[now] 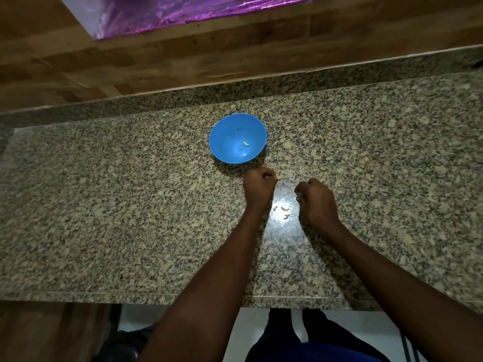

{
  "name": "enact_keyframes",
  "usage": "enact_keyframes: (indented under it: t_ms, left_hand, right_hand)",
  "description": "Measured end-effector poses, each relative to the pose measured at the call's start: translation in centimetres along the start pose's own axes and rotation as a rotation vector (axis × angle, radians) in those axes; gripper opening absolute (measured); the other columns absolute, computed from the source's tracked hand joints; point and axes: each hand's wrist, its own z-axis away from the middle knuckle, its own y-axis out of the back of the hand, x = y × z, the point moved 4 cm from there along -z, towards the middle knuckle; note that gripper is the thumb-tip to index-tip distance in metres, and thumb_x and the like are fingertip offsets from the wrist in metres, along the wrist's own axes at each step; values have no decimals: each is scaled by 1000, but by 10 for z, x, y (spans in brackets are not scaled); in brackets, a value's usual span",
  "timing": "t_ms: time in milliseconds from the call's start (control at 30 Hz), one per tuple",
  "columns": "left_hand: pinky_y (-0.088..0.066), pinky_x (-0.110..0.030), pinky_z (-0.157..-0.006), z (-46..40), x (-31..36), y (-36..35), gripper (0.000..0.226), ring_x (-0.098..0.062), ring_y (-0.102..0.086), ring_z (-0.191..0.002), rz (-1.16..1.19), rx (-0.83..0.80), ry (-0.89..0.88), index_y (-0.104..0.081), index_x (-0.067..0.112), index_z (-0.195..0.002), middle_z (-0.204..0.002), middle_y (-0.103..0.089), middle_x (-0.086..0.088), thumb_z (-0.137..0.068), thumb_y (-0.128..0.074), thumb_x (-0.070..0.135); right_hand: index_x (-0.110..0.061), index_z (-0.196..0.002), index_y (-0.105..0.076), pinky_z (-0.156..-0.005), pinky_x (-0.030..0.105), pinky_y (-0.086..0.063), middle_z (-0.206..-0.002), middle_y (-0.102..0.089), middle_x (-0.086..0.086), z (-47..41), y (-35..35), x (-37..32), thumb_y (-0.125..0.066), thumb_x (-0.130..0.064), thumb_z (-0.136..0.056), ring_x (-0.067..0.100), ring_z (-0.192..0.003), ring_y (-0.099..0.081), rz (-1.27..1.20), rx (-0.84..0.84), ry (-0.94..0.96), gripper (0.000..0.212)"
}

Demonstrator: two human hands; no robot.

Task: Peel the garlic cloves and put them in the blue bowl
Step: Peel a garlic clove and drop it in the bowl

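The blue bowl (217, 142) stands on the granite counter, with one small pale garlic piece (246, 143) lying inside it. My left hand (260, 185) is just below the bowl, fingers curled, and pinches a small pale garlic clove (279, 177) at its fingertips. My right hand (317, 201) sits a little to the right and nearer me, curled into a loose fist over the counter. I see nothing in it. Between the two wrists, a few bits of garlic peel (285, 212) lie on a shiny patch of the counter.
The speckled granite counter (130, 205) spreads wide to left and right, its front edge near me. A wooden wall panel (156, 61) rises behind it, with purple foil (183, 11) above. My legs and the floor show below the counter edge.
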Motion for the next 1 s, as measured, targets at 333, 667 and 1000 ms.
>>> enact_keyframes:
  t_ms: [333,667,1000]
  left_hand:
    - [-49,-31,-75,48,-14,23,28,-22,-63,-96,-313,40,-169,-75,15,-108,-103,-71,-4,-89,-61,-1]
    - [-46,-35,-90,91,-46,23,45,-27,-47,-115,-416,12,-272,-58,3,-133,-127,-56,-12,-89,-69,3]
    - [-48,-30,-78,95,-27,-3,36,-16,-49,-99,-298,-23,-268,-63,5,-125,-110,-58,-7,-89,-68,2]
  right_hand:
    - [-8,-69,-64,-56,32,-43,-74,-54,6,21,-4,-14,-67,-11,-84,26,-65,-55,5,-73,103,16]
    - [-13,-66,-48,-48,37,-38,-68,-42,0,31,-18,-28,-62,3,-76,21,-59,-41,36,-106,194,23]
    - [-17,-66,-65,-55,26,-35,-62,-61,-3,37,-11,-8,-64,-7,-81,15,-57,-55,-254,-69,-127,18]
